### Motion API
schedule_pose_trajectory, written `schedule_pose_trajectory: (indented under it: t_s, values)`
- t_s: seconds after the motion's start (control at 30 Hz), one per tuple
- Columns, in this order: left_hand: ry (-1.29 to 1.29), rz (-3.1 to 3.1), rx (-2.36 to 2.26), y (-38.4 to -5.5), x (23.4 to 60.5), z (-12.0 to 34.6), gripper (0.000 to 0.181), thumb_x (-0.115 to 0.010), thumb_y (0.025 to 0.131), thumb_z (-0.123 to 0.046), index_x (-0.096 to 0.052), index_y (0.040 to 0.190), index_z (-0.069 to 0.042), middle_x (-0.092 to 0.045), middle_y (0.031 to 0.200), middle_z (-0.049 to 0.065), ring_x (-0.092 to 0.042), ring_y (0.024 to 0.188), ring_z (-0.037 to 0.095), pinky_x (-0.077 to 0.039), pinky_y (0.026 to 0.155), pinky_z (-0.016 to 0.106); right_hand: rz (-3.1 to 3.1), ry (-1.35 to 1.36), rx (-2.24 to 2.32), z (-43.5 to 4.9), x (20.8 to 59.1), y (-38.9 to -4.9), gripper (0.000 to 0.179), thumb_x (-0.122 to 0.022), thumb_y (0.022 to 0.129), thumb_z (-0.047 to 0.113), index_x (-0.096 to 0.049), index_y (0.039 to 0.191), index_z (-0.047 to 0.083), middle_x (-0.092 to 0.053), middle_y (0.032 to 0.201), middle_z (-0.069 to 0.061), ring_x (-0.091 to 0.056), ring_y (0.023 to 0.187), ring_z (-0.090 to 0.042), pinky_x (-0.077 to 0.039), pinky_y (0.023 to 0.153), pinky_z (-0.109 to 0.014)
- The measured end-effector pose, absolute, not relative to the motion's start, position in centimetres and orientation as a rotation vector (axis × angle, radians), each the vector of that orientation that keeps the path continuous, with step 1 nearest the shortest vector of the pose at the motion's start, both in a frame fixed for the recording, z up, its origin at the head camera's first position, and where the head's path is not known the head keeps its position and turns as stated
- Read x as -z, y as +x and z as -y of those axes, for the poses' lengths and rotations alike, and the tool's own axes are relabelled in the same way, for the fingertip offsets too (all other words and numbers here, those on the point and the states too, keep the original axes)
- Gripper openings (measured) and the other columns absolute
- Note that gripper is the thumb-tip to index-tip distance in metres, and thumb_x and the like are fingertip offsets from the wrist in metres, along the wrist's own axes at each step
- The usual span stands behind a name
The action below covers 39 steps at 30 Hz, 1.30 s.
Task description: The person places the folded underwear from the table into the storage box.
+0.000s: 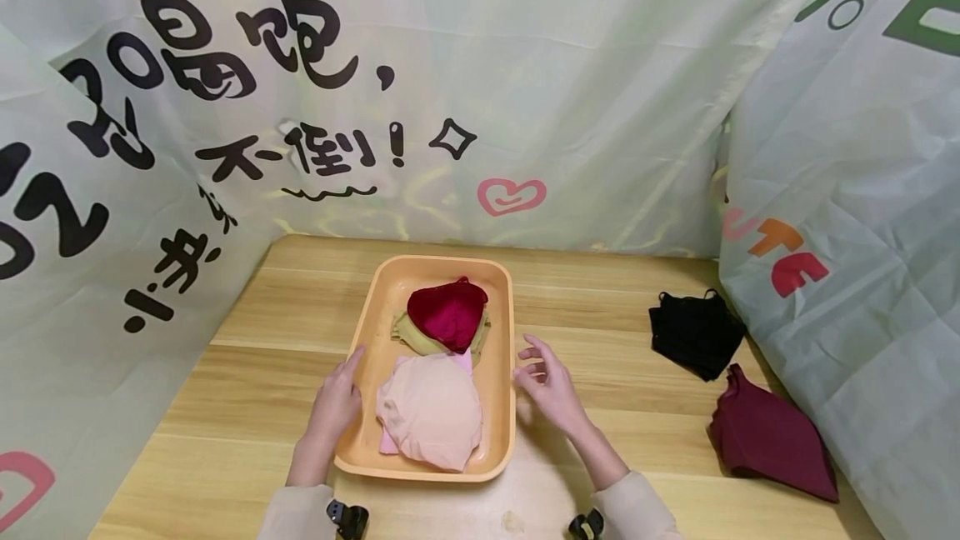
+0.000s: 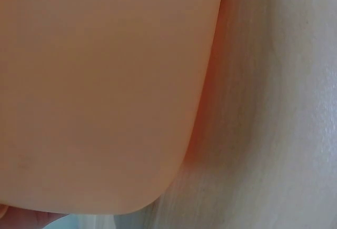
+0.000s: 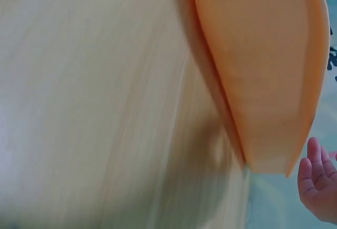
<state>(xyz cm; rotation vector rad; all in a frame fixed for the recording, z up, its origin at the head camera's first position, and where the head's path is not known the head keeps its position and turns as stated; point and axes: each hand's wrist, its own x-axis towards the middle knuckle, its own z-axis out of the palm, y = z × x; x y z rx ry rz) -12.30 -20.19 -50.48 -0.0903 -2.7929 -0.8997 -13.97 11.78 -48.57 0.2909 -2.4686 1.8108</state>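
The orange tray (image 1: pixel 497 432) is sitting on the wooden table (image 1: pixel 592 307), right between the two hands. The left hand (image 1: pixel 336 402) seems to be touching the tray's left side, but some of its fingers are hiding, so the view is not showing whether it is gripping. The right hand (image 1: pixel 553 390) is holding nothing; its loose, bent fingers are curving just beside the right rim. In the tray, a dark red piece (image 1: pixel 448 315) is lying on a green piece (image 1: pixel 412 337), and a pale pink piece (image 1: pixel 431 411) is covering most of a bright pink piece (image 1: pixel 388 443). If only the left side is getting a push, the tray may be turning crooked, because the right hand is not helping. If the tray is tipping, the top pieces may be sliding, because nothing is holding them down. Over on the right, a black piece (image 1: pixel 696 333) and a plum piece (image 1: pixel 772 436) are lying beside the curtain (image 1: pixel 862 373); a bump from the right sleeve (image 1: pixel 637 507) may be crumpling the plum one.
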Motion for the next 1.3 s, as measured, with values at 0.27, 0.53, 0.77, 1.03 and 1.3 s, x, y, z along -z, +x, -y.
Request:
schedule_pose_trajectory:
  t_s: [0.27, 0.53, 0.77, 1.03, 1.3]
  values:
    - [-0.078, 2.807, 0.905, -12.3, 50.5, 20.2, 0.062, -0.05, 0.07, 0.018, -0.043, 0.131, 0.005, -0.057, 0.105, 0.032, -0.055, 0.064, 0.033, -0.048, 0.053, 0.042, 2.533, 0.138, -1.845, -13.8, 49.3, -14.7, 0.056, -0.061, 0.083, 0.004, -0.039, 0.134, -0.001, -0.055, 0.111, -0.024, -0.056, 0.085, -0.021, -0.048, 0.07, -0.024]
    - [-0.068, 2.82, 0.918, -12.3, 50.4, 20.3, 0.062, -0.05, 0.071, 0.018, -0.043, 0.131, 0.004, -0.055, 0.11, 0.033, -0.053, 0.062, 0.03, -0.046, 0.05, 0.037, 2.588, 0.061, -1.778, -15.7, 49.6, -15.2, 0.055, -0.06, 0.085, 0.006, -0.037, 0.134, -0.001, -0.054, 0.112, -0.024, -0.056, 0.087, -0.026, -0.048, 0.068, -0.025]
    - [-0.057, 2.836, 0.931, -12.3, 50.3, 20.2, 0.063, -0.05, 0.072, 0.018, -0.041, 0.132, 0.004, -0.054, 0.112, 0.034, -0.053, 0.063, 0.031, -0.045, 0.05, 0.036, 2.632, -0.017, -1.708, -17.8, 49.5, -14.8, 0.056, -0.058, 0.086, 0.006, -0.034, 0.136, -0.001, -0.053, 0.113, -0.023, -0.056, 0.094, -0.032, -0.048, 0.071, -0.025]
    - [-0.068, 2.822, 0.922, -12.3, 50.2, 20.2, 0.062, -0.049, 0.072, 0.018, -0.042, 0.132, 0.003, -0.055, 0.109, 0.033, -0.049, 0.056, 0.026, -0.042, 0.046, 0.033, 2.689, -0.117, -1.649, -20.1, 49.9, -13.9, 0.055, -0.056, 0.088, 0.009, -0.032, 0.137, -0.001, -0.052, 0.114, -0.021, -0.055, 0.092, -0.026, -0.047, 0.069, -0.022]
    - [-0.058, 2.83, 0.92, -12.3, 50.4, 20.2, 0.062, -0.049, 0.073, 0.017, -0.042, 0.132, 0.003, -0.056, 0.109, 0.033, -0.053, 0.061, 0.03, -0.046, 0.051, 0.039, 2.742, -0.153, -1.586, -22.2, 50.3, -12.9, 0.055, -0.054, 0.09, 0.012, -0.03, 0.138, -0.002, -0.051, 0.115, -0.022, -0.054, 0.093, -0.025, -0.046, 0.073, -0.022]
